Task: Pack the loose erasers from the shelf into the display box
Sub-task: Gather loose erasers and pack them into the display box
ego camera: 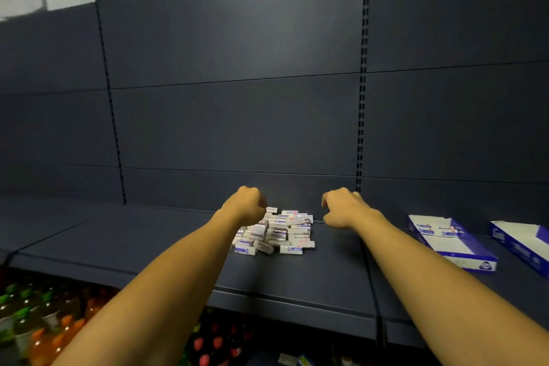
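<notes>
Erasers [274, 232] lie in a loose heap on the dark shelf [148, 246], toward its back edge, roughly mid-span. Left hand [245, 206] sits at the heap's left side with fingers curled under; whether it has hold of an eraser cannot be told, since the palm faces away. Right hand [341, 208] hovers just right of the heap, fingers loosely bent downward, nothing visibly held. Display box [451, 242] sits further right on the shelf, well apart from the heap, open-topped, blue and white, with a few erasers already in its far end and most of its floor bare. A second box [523, 242] lies beyond it at the right edge of view. Risks, as judged: the heap is stacked unevenly, so a careless scoop could slide pieces off the front edge onto the bottles [35, 321] below; carrying a handful across the gap to the box invites drops; mixed orientations could jam the rows. Each eraser looks small, rectangular, white, with a blue-and-red printed sleeve; print too small to read.
</notes>
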The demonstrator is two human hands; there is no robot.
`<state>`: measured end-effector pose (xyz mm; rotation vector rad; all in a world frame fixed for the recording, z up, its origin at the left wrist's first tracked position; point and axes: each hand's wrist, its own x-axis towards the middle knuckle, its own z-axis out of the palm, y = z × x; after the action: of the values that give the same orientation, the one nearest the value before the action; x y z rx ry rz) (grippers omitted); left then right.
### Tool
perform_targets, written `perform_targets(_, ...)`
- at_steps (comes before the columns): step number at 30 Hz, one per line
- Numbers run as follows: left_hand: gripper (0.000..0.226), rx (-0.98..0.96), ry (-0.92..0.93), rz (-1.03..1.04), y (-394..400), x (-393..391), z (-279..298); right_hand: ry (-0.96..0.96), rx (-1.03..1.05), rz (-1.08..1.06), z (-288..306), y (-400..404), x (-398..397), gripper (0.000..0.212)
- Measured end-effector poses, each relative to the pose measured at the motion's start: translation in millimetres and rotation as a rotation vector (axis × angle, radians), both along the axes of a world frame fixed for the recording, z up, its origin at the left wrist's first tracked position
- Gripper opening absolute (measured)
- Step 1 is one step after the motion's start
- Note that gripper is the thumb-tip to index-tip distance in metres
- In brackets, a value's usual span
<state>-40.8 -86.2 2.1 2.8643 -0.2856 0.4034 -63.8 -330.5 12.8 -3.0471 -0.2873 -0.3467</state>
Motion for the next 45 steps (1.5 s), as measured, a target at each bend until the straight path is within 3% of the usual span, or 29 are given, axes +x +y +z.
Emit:
perform_targets(10,0.042,-0.078,0.049,0.017,79,47,-27,0.01,0.011,0.035,-22,60,36,0.035)
perform_targets(27,0.033,0.037,0.028,-0.006,90,142,-38,0.023,0.075,0.002,-7,39,120,0.037)
perform_targets(35,0.014,0.109,0.164,-0.162,102,151,-49,0.052,0.058,0.077,-19,68,145,0.034)
perform_targets(45,0.02,0.189,0.184,-0.234,112,150,-52,0.061,0.073,0.154,-15,122,157,0.029)
